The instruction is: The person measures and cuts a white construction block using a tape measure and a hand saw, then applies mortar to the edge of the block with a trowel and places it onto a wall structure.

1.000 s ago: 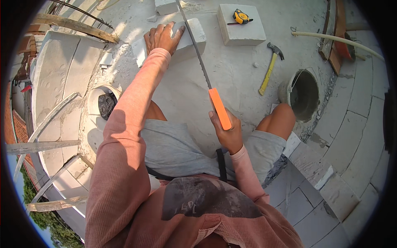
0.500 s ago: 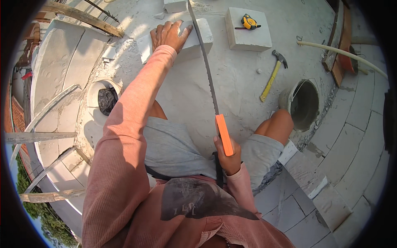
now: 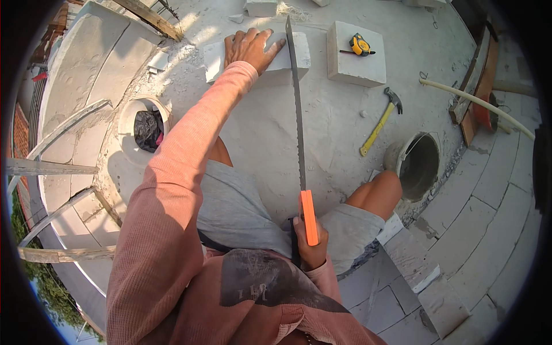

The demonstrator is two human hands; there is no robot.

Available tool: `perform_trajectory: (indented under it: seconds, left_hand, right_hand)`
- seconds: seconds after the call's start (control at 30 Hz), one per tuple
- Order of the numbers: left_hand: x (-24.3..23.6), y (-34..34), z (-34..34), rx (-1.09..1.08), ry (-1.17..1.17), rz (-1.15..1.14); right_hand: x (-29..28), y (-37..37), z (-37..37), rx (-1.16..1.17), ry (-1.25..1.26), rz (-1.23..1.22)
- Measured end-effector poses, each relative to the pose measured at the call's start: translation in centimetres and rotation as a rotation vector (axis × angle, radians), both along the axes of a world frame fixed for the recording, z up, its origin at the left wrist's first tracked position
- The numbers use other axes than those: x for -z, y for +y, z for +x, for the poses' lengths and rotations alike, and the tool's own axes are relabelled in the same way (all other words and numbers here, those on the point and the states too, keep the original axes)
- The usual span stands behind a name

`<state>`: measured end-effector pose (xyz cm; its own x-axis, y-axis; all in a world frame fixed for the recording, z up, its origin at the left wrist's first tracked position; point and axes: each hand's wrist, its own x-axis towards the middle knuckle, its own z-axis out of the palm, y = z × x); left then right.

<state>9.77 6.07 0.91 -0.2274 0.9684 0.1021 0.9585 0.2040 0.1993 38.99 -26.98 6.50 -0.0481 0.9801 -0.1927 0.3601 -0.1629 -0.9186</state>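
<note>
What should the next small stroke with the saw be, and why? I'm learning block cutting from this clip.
Probably a short push forward. The saw, gripped by the right hand at its orange handle, lies with its blade across the white block, and the left hand presses that block down, steadying it.

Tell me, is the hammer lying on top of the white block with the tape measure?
No, the hammer lies on the dusty floor beside that white block, which carries only the tape measure.

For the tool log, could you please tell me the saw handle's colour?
Orange saw handle, clearest in the head view.
</note>
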Motion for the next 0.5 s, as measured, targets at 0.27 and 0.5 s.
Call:
perform_trajectory:
  seconds: [0.27, 0.5]
  left_hand:
    - [0.1, 0.2, -0.4, 0.003, 0.007, 0.065]
    - [0.0, 0.0, 0.5, 0.013, -0.031, -0.01]
  right_hand:
    - [2.7, 15.4, -5.2, -0.071, 0.059, -0.01]
    - [3.4, 1.2, 0.2, -0.06, 0.02, -0.059]
